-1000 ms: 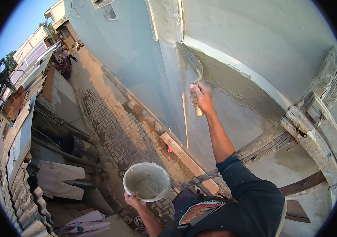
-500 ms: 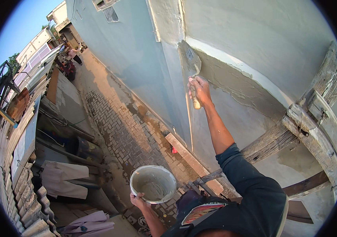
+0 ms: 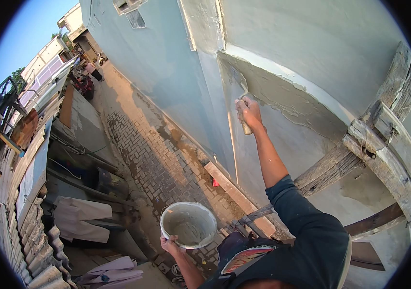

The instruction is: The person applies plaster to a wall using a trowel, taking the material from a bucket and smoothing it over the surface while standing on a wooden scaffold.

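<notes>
My right hand (image 3: 249,113) is wrapped around the handle of a trowel (image 3: 247,128), arm stretched up and forward. The trowel's blade lies against the wall corner, where its edges blend with the grey mortar. Rightward from it runs a band of wet, rough mortar (image 3: 294,102) below a pale ledge (image 3: 287,77). Down low, my left hand (image 3: 172,245) grips the near-left rim of a round bucket (image 3: 170,221). Grey mortar coats the bucket's inside, with some at the bottom.
Weathered wooden beams (image 3: 330,171) cross at my right. Below lies a paved alley (image 3: 147,149) with a long plank-like block (image 3: 232,190) along the wall base. Corrugated roofing (image 3: 34,241) and hanging clothes (image 3: 82,216) line the left. A person (image 3: 93,71) stands far off.
My right hand and the trowel have shifted slightly right and down along the corner, with the blade turned more edge-on. The left hand still holds the bucket in nearly the same place.
</notes>
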{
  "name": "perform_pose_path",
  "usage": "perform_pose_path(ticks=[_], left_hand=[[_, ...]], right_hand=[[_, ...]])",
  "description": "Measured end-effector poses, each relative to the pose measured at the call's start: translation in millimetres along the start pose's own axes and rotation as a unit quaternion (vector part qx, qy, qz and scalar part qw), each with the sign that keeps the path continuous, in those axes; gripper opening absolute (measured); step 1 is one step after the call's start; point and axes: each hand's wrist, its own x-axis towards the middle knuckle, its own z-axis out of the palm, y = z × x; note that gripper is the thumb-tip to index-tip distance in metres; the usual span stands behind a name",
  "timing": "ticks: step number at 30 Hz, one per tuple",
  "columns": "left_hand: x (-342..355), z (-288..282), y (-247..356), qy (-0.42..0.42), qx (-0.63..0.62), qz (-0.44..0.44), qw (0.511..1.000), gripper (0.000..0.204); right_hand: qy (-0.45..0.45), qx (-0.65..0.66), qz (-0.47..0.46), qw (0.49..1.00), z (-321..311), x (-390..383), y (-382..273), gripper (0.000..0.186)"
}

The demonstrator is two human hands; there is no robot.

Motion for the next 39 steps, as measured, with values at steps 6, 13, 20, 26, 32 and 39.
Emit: perform_pose_path(ticks=[6,13,20,26,32,39], left_hand=[[-11,5,8,0.017,-0.031,-0.004,0.999,0.033],[-22,-5,10,0.021,0.001,0.024,0.999,0.034],[-36,-43,6,0.075,0.243,-0.009,0.967,0.019],[-31,-17,12,-0.021,0.045,-0.024,0.998,0.045],[-24,-2,-4,-0.052,0.025,-0.019,0.998,0.039],[-37,-11,7,-0.063,-0.014,-0.044,0.997,0.046]], right_hand=[[0.023,0.055,-0.093,0.994,10,-13,21,0.029],[0.049,0.095,-0.094,0.990,58,28,47,0.027],[0.078,0.158,-0.074,0.982,66,58,67,0.029],[0.069,0.181,-0.076,0.978,62,38,56,0.031],[0.120,0.072,-0.111,0.984,60,62,77,0.033],[0.194,0.266,-0.140,0.934,45,-14,41,0.029]])
